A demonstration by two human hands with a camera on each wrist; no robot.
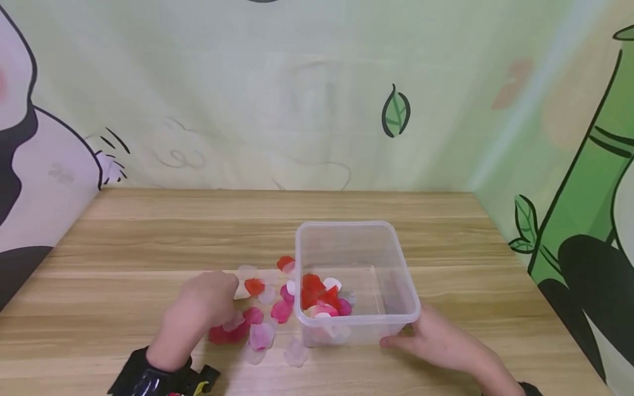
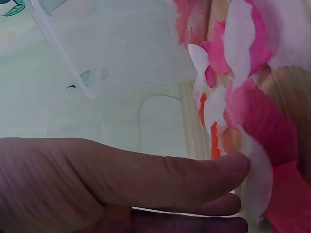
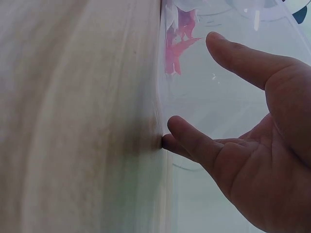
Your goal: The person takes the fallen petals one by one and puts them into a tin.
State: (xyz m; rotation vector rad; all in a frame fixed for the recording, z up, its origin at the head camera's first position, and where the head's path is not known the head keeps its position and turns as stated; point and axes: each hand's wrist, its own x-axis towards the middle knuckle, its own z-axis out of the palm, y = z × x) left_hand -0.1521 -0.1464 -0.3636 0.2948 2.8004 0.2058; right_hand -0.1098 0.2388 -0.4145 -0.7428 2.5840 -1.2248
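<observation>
Over the left part of a petal pile, my left hand (image 1: pixel 200 302) reaches down with thumb and fingertips together. In the left wrist view it pinches the edge of a pale petal (image 2: pixel 257 177). Dark pink petals (image 2: pixel 284 194) lie right beside those fingertips. A clear plastic box (image 1: pixel 354 319) stands on the table, with red petals (image 1: pixel 313 290) and several white and pink ones inside. My right hand (image 1: pixel 441 338) rests against the box's near right corner, thumb along the front wall. In the right wrist view its fingers (image 3: pixel 192 143) are spread and low against the box.
Loose pink petals (image 1: pixel 282 311), white ones and an orange-red petal (image 1: pixel 255 286) lie scattered left of the box on the wooden table (image 1: pixel 198 220). A printed cloth backdrop (image 1: pixel 297 110) with leaf and bamboo drawings rises along the table's back and sides.
</observation>
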